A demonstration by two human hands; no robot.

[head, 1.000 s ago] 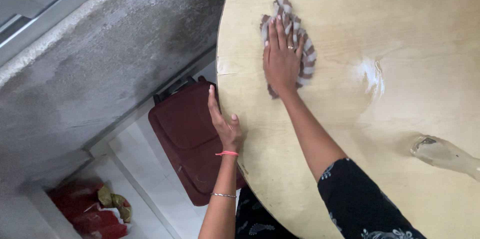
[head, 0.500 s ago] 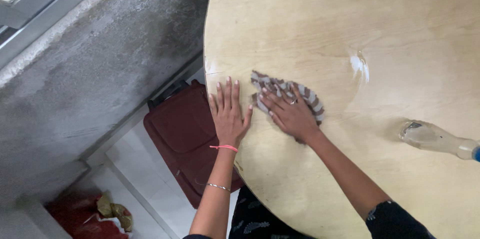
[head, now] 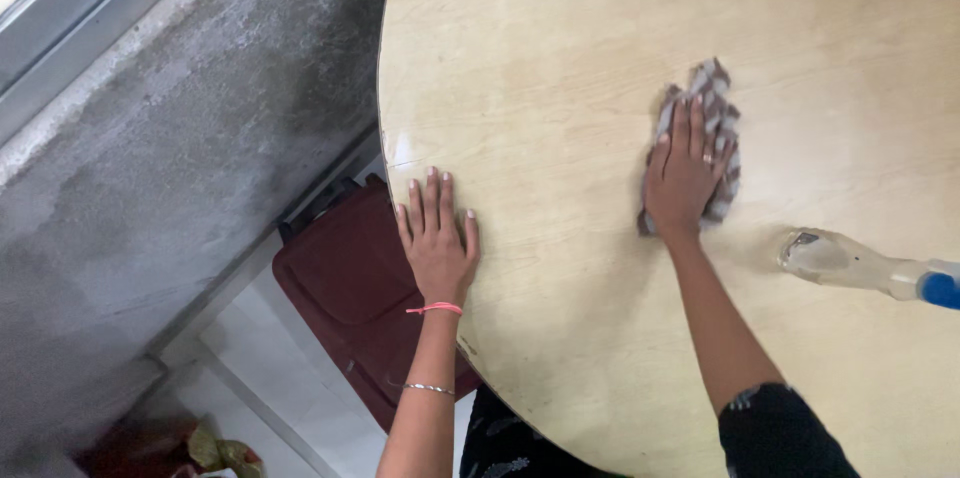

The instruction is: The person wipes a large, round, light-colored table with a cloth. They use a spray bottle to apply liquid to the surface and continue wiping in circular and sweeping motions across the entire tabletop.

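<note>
Right hand (head: 683,176) is flat on the crumpled brown-and-white striped cloth (head: 712,110), fingers spread over it and pressing it down onto the round pale wooden desk (head: 560,48). It presses the cloth rather than gripping it, and a ring shows on 1 finger. The cloth sits right of the desk's middle, well in from the rim, its far end poking out beyond the fingertips.

Left hand (head: 437,240) lies palm down at the desk's near-left rim, fingers together and pointing away from the person, holding nothing. A thin pink band and a slim silver bangle circle that wrist. The 2 hands are well apart, with bare wood between them.

Just right of the cloth hand lies a clear plastic bottle with a blue cap (head: 865,266), on its side on the desk, near the right wrist but not touching it.

Below the desk's left rim, a dark red suitcase (head: 345,278) rests on the white tiled floor (head: 262,378) against a grey concrete wall (head: 170,138). A red-and-gold bundle (head: 190,448) sits in the bottom-left corner.
</note>
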